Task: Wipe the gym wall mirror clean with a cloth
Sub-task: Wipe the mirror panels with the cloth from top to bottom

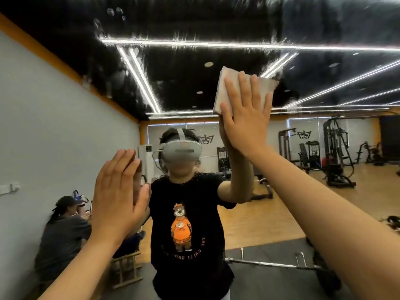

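The wall mirror (pixel 194 22) fills the whole view, with wet streaks and smears across its upper part. My right hand (pixel 246 113) presses a folded pale cloth (pixel 225 83) flat against the glass, fingers straight and spread, up and right of centre. My left hand (pixel 116 191) lies flat on the glass at lower left, fingers straight and together, holding nothing. My own reflection stands between the two hands.
The glass reflects a gym: weight machines (pixel 337 152) at the right, a barbell (pixel 270 264) on a dark mat, wooden floor, a seated person (pixel 62 230) at lower left, a grey wall on the left.
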Demonstrator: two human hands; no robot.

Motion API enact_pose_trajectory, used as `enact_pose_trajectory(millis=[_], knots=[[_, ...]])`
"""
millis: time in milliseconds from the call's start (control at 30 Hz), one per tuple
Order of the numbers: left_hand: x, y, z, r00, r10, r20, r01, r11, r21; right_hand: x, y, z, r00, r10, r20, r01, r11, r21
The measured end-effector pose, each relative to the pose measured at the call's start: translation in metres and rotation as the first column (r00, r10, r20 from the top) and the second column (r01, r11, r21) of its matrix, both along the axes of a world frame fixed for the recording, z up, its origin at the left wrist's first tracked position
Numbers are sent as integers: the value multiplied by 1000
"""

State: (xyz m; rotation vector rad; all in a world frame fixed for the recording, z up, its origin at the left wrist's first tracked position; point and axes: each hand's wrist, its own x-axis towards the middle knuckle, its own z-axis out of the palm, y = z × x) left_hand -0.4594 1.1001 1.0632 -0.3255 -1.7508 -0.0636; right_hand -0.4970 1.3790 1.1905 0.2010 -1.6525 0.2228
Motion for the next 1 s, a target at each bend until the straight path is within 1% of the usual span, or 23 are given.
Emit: enact_pose_trajectory(millis=[67,167,267,333,433,500,567,667,733,800,900,1000], knots=[[-1,0,0,1000,-1,-8,1,1000,1,1,-7,-17,1000,12,-12,-12,999,36],[-1,0,0,1000,5,-17,-5,1000,5,3,-21,-57,1000,-9,-28,13,991,136],[-2,0,0,1000,10,-20,-10,1000,5,8,-32,-102,999,-36,5,34,967,252],[-2,0,1,1000,15,-20,-15,1000,1,11,-31,-132,999,-28,25,18,940,342],[-2,0,2,1000,20,-21,-20,1000,-4,14,-18,-178,999,-30,28,12,868,496],[-2,0,1,999,31,-17,-32,999,-4,14,-5,-193,999,-33,27,10,807,590],[-2,0,1,999,38,-11,-38,999,-1,14,9,-189,999,-23,30,-2,747,664],[-2,0,1,1000,26,-11,-26,1000,-2,9,26,-166,999,-43,22,12,665,747],[-2,0,1,1000,7,-17,-7,1000,1,7,30,-146,998,-59,13,29,663,748],[-2,0,1,1000,-4,-20,4,1000,2,6,28,-119,998,-63,9,39,715,698],[-3,-1,0,1000,-14,-18,14,1000,3,7,13,-68,999,-52,-5,46,825,563],[-4,-2,0,1000,-13,-17,13,1000,-5,6,-16,-27,1000,-10,-11,14,926,376]])
